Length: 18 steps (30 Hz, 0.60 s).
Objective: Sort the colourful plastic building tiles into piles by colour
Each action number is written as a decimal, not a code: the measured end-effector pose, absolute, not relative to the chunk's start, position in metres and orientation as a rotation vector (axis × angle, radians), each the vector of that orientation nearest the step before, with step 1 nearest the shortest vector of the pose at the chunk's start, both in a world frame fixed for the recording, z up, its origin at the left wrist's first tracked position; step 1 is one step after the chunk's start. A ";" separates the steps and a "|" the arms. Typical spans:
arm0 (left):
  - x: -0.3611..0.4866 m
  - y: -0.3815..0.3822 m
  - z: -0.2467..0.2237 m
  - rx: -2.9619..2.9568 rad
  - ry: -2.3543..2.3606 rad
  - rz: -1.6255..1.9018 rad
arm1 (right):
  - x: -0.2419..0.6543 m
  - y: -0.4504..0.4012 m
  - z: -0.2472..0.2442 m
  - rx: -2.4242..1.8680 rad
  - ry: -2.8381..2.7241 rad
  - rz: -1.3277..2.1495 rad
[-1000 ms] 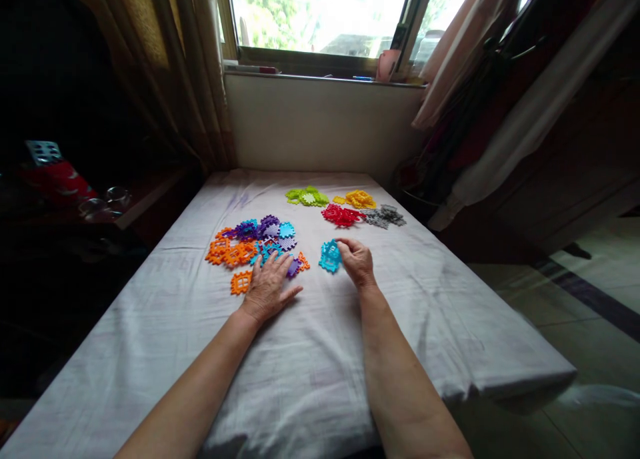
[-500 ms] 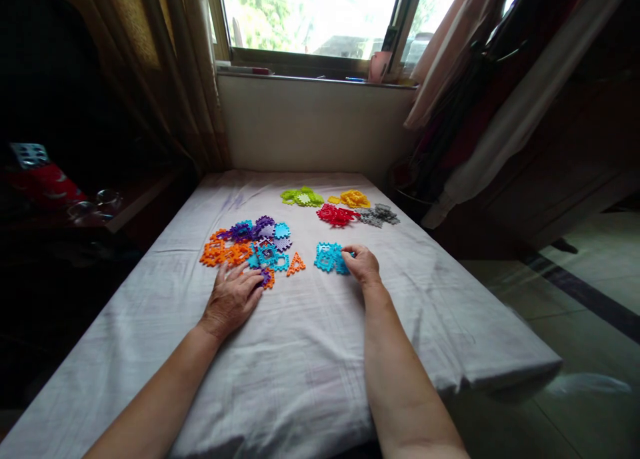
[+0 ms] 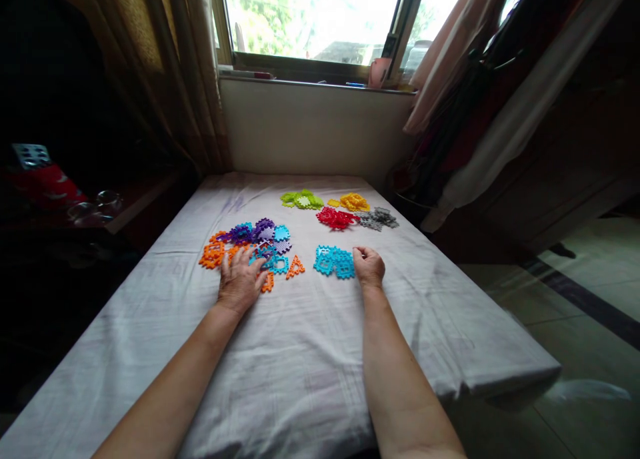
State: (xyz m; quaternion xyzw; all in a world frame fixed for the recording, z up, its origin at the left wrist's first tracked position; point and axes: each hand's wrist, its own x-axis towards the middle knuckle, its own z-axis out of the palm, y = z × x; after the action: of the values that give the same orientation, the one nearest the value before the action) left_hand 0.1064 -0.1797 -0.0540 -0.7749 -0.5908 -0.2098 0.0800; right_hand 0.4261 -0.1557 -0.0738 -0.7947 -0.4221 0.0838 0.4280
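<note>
My left hand lies over the near side of a mixed pile, fingers spread on orange pieces and blue ones. Purple pieces lie at the pile's back, and an orange triangle sits at its right. Just right of a group of blue toothed pieces is my right hand, its fingers curled closed beside the group's edge; whether anything is inside them is hidden.
Farther back on the cloth-covered table are green pieces, yellow pieces, red pieces and grey pieces. A window, curtain and hanging clothes surround the far end.
My left hand has moved slightly right and forward over the pile, its fingers now bent. My right hand has shifted a little right, off the blue pieces, uncovering them.
</note>
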 end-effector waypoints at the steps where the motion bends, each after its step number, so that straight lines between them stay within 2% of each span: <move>1: 0.108 -0.176 -0.055 -2.316 -1.771 -0.618 | 0.427 -0.156 -0.075 -1.997 -1.045 0.215; 12: 0.104 -0.163 -0.050 -2.440 -1.842 -0.590 | 0.426 -0.153 -0.078 -1.930 -0.995 0.338; 18: 0.135 -0.161 -0.043 -2.523 -1.752 -0.713 | 0.417 -0.154 -0.075 -1.940 -0.958 0.327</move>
State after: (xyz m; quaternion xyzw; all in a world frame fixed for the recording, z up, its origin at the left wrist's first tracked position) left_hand 0.1351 -0.1611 -0.0429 -0.8001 -0.5556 -0.2261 -0.0061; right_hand 0.4173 -0.1536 -0.0755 -0.7878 -0.3889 0.1330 0.4587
